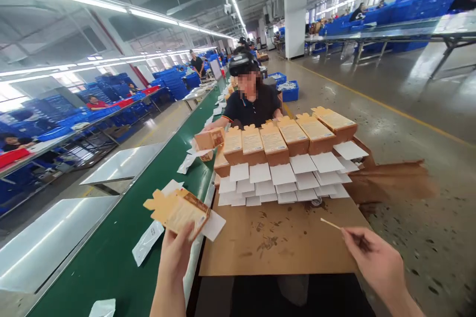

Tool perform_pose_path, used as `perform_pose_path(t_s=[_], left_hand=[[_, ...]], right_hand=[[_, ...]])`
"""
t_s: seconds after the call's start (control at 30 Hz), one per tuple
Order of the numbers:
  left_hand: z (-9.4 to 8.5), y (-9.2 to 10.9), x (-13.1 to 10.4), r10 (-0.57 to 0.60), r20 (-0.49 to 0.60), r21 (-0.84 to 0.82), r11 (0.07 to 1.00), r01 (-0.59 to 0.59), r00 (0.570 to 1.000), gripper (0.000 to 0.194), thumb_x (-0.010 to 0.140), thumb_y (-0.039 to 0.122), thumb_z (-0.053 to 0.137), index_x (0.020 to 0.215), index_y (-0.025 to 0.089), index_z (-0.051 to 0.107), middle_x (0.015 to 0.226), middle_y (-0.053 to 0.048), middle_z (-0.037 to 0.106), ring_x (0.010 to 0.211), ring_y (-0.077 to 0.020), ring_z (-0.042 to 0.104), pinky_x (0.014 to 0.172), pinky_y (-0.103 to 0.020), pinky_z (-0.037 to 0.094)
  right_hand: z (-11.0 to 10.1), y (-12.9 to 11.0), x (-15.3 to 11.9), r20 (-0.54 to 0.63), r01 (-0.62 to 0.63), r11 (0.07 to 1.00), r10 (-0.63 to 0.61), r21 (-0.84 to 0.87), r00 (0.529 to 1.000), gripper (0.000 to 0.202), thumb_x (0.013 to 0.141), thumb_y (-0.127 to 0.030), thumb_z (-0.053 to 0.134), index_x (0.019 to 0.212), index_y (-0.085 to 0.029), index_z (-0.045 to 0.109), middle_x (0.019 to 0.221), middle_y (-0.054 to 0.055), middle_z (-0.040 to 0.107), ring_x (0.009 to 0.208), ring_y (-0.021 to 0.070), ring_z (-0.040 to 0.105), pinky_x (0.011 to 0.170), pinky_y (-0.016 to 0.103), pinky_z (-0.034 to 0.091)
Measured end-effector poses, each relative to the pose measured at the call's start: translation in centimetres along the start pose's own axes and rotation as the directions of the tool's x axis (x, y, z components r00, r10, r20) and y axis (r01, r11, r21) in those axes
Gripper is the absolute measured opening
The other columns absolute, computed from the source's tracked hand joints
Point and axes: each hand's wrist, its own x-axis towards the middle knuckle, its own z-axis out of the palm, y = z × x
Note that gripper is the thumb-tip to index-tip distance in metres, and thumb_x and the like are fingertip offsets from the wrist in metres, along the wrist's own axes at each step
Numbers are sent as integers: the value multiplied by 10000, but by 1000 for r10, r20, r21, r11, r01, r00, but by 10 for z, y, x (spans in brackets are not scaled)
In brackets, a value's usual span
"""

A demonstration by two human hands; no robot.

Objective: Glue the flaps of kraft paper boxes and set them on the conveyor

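Observation:
My left hand (177, 242) is closed round a small orange-brown carton (184, 212) over the edge of the green belt. Its tabbed flaps stand out at the left end, and a white flap hangs off the right end. Between thumb and fingers, my right hand (374, 255) pinches a thin, pale wooden stick (330, 223) above the table's right side. Ahead of both hands, several like cartons (274, 143) stand in a row on top of layers with white flaps (282, 174) facing me.
White packets (148, 242) lie on the green conveyor belt (111, 237) at left. Brown cardboard (241, 252) covers the table. Across the stack sits a co-worker (256, 101), one hand at another carton (210, 139). Blue bins (288, 90) stand behind.

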Motion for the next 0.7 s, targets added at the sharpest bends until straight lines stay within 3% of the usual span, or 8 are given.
perform_pose_path(t_s=[0.1,0.23,0.43,0.7], left_hand=[[-10,-36,-58,-110,65,-73,991,115,992,918,667,572,1130,1475,282,805,1460,-134,868,1526,-466,741,1331,-614,587],[5,-79,-104,-208,147,7,978,210,967,974,644,594,1160,1488,271,794,1436,-151,874,1497,-458,770,1324,-602,597],[31,-105,-112,-277,181,31,961,276,944,908,641,595,1167,1388,218,814,1417,-191,876,1464,-470,790,1350,-645,558],[32,-108,-114,-304,217,68,953,297,928,836,671,596,1158,1313,198,802,1381,-207,880,1417,-445,816,1329,-621,574]], right_hand=[[-3,-13,17,-44,190,973,-197,-128,979,552,1012,-780,726,747,-303,811,705,111,814,593,263,781,655,389,700],[7,-27,44,92,347,906,-335,-242,938,370,1118,-487,621,866,-265,777,792,82,827,691,227,784,724,334,679],[22,-33,61,311,367,854,-259,-369,915,193,1066,-249,636,950,-258,791,942,92,874,816,249,817,736,324,631],[30,-34,79,417,342,747,-94,-571,904,209,1068,-161,640,993,-220,826,1035,122,895,909,269,843,796,323,597]])
